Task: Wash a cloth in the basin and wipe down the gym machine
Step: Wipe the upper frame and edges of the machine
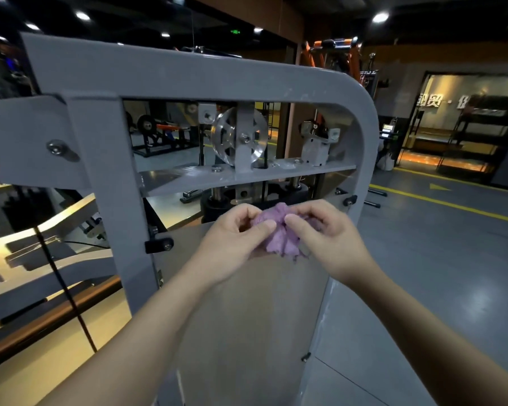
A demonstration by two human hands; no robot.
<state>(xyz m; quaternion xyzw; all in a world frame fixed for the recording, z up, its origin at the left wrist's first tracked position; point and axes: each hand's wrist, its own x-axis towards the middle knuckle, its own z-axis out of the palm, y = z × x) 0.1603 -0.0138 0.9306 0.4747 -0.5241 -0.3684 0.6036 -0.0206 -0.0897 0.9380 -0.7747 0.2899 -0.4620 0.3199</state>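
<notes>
Head view. Purple cloth [279, 232] bunched at frame centre, held in the air between both hands, just in front of the grey gym machine frame [188, 74] and touching nothing else. Left hand [235, 235] pinches the cloth's 9 o'clock edge with thumb and fingers; right hand [329, 232] pinches its 3 o'clock edge, so each grip is clenched on fabric. Judgement: the step in hand is refolding or spreading the cloth before wiping. To do it well, open it into a flat pad with a clean face outward, then work the top bar from 12 o'clock downward, keeping loose corners away from the pulley wheel [238, 139]. Hidden or unclear: no basin in view; cloth wetness cannot be judged; the fingers behind the cloth are covered; the machine's lower part is cut off; the background is dim.
</notes>
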